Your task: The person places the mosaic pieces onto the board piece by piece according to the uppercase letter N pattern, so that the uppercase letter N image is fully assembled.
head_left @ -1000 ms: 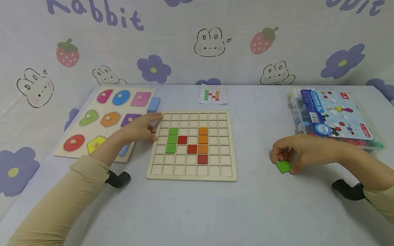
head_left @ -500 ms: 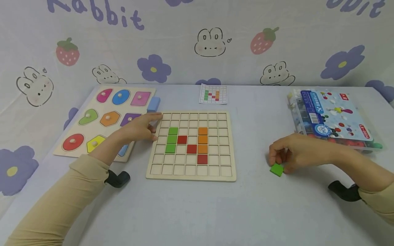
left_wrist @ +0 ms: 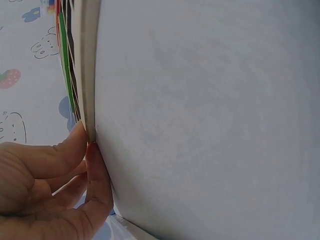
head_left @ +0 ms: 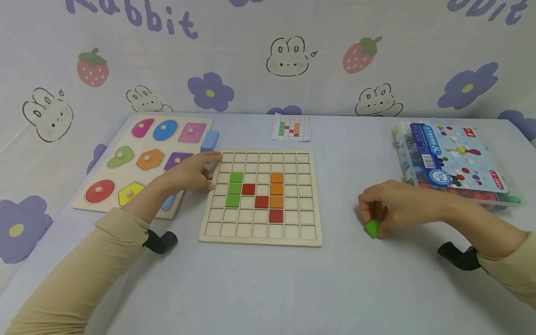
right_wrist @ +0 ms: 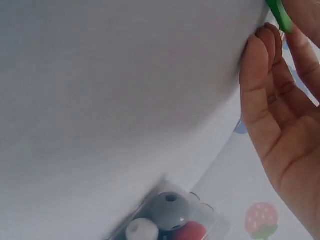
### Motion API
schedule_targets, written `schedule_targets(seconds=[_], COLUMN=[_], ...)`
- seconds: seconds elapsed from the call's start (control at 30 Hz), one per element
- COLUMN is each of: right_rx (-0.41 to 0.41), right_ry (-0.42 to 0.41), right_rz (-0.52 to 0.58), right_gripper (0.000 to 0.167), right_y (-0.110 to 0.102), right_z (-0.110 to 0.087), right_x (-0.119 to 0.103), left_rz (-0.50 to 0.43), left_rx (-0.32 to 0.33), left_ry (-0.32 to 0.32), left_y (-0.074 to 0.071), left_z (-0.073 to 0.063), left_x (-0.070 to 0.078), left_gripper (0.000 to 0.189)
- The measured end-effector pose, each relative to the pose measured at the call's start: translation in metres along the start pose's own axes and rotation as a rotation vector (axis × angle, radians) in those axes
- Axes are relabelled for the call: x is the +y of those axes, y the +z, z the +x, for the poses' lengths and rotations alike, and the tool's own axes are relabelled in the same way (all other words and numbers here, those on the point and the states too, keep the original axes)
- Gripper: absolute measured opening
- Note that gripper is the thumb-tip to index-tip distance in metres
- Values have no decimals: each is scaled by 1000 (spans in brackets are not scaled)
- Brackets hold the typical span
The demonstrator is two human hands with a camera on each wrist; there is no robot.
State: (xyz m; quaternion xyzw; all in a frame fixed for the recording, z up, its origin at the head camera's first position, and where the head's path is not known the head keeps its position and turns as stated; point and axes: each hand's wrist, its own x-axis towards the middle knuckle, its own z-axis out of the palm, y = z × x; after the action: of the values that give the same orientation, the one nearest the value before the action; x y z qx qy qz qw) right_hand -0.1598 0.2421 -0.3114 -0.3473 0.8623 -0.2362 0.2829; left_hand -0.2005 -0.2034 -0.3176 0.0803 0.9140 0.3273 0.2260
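Observation:
My right hand pinches a green square tile between thumb and fingers, low over the table to the right of the board. The tile looks tilted; in the right wrist view only part of the green tile shows at the top corner. A wooden grid board lies mid-table. In its cells sit green tiles in a column, an orange column, and red tiles stepping down between and below. With extended fingers, my left hand touches the board's left edge, thumb against the rim.
Behind the board lies a paper pattern card with coloured squares. A knobbed shape puzzle lies at left, partly under my left forearm, beside a blue block. At right rests a clear plastic box with a printed label and coloured balls.
My right hand has slid a little left toward the board with the green tile, which has turned and tipped in the fingers. The left hand stays at the board's edge.

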Motion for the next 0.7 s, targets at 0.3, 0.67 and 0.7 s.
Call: schedule_targets(seconds=[0.3, 0.67, 0.7], right_rx=[81, 205, 207], right_ry=[3, -132, -140], right_rz=[-13, 62, 61], right_gripper=[19, 16, 15], right_y=[-3, 9, 11], right_z=[34, 93, 96], right_x=[-29, -81, -86], left_rz=[4, -2, 1], left_rx=[-5, 0, 2], left_ry=[-5, 5, 6], left_y=[-1, 0, 0], left_z=[0, -1, -1], left_x=[0, 1, 1], left_gripper=[82, 82, 82])
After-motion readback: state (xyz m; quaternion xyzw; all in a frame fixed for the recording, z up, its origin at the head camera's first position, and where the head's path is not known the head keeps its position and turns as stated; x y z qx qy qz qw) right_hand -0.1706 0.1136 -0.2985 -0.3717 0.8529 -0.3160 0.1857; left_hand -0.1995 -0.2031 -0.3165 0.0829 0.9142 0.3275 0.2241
